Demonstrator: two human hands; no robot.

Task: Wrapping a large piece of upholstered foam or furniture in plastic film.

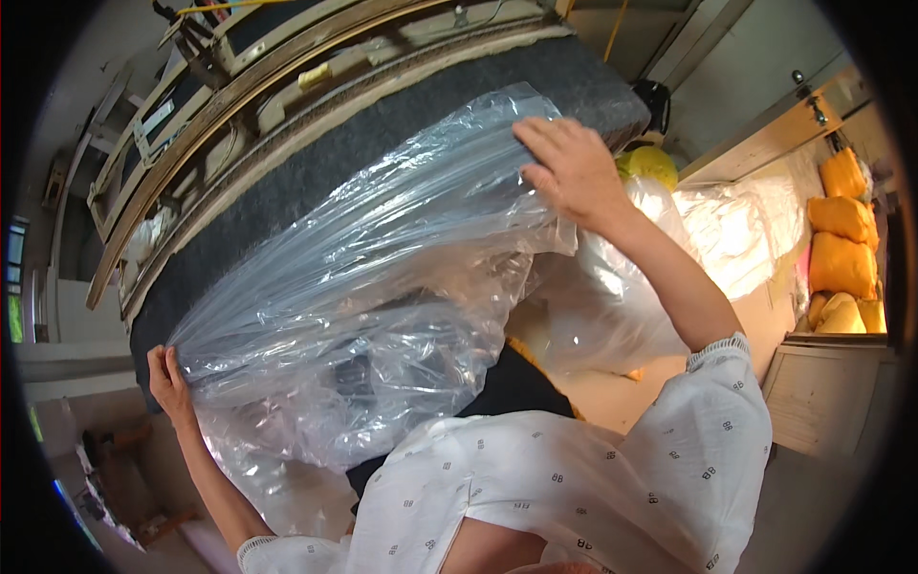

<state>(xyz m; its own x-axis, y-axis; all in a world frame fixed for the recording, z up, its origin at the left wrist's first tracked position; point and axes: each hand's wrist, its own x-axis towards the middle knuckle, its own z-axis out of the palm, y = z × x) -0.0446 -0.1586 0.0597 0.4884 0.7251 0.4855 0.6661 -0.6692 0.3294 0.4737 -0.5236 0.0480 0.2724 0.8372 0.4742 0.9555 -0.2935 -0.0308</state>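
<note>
From where I stand, the plastic sheet [382,239] looks thin, clear and glossy, finely creased and bright with highlights. The bench [564,72] beneath shows a dark, matt, cloth-like surface. The brown rail [225,100] looks like wood, and the white shirt [555,469] is soft, matt cloth.

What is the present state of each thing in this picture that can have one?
Clear plastic sheet: spread out, wrinkled, with lengthwise folds.
Left hand: fingers closed on the sheet's left end.
Right hand: open, palm down, touching the sheet's right end.
Dark surface: partly covered by the sheet.
Orange bundles: piled up.
White shirt: worn.
</note>
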